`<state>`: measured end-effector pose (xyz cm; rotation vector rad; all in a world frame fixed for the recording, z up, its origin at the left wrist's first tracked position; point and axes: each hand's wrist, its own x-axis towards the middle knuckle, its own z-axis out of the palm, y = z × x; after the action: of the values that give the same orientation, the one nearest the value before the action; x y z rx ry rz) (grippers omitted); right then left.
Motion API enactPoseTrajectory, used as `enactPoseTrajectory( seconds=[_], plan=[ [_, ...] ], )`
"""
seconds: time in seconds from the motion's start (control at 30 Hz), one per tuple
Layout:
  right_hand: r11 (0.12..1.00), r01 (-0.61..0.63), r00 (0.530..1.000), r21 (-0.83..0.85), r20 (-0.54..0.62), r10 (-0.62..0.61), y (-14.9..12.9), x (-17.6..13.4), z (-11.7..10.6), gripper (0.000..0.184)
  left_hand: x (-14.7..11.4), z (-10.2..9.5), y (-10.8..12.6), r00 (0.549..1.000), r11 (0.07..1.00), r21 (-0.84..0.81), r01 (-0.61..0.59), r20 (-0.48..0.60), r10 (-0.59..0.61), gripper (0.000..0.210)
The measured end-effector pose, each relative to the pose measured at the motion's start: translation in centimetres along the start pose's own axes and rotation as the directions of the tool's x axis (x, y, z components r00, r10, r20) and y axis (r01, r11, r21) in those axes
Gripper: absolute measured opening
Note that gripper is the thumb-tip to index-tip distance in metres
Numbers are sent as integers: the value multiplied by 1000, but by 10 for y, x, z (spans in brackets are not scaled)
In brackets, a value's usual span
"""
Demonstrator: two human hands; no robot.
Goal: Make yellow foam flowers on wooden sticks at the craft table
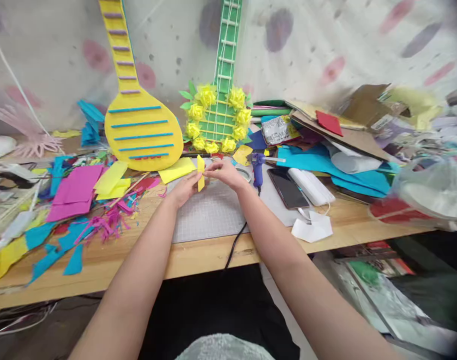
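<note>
Head view shows two bare hands meeting over a grey cutting mat (204, 215) on a wooden table (198, 261). Between them a small yellow paper strip (201, 175) stands upright, just above the far part of the mat. The left hand (186, 188) has its fingers clamped on the strip from one side; the right hand (225, 173) brings its fingers together against the other side, though I cannot tell whether they pinch it or only touch it. A yellow sheet (177, 170) lies just beyond the left hand, and a purple glue gun (257, 170) is near the right one, with a phone (287, 187) farther right. Behind stand a yellow paper guitar (144, 132) and a green one ringed with yellow flowers (206, 95).

The step in hand seems to be shaping or folding the strip by hand. As I judge it, the next move calls for a steady left hold and light, precise right fingers, so the thin paper does not crease wrongly
</note>
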<state>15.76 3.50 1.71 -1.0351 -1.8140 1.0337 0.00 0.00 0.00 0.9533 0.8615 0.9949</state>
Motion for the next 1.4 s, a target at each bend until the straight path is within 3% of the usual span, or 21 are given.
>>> enactPoseTrajectory(
  seconds=[0.17,0.3,0.57,0.67,1.07,1.4],
  plan=[
    [1000,-20,1000,-9,-5,20,1,0,-3,20,1,0,1,981,989,76,-123,-141,133,36],
    [1000,-14,1000,-12,9,14,-2,-1,-2,21,1,3,2,954,986,82,-148,-250,164,38],
    [983,64,998,-174,28,-60,-9,-2,-5,16,4,1,0,941,985,59,-159,-294,170,40],
    [976,106,994,-190,31,-102,-8,-1,-6,12,4,1,0,946,988,33,-148,-286,151,35],
    [986,77,997,-146,8,-77,-1,2,3,15,-1,2,5,975,984,-164,-69,-221,31,7],
    [999,46,996,9,77,-47,-6,-1,2,16,-1,-1,3,990,978,-206,-37,-141,8,18]
  ],
)
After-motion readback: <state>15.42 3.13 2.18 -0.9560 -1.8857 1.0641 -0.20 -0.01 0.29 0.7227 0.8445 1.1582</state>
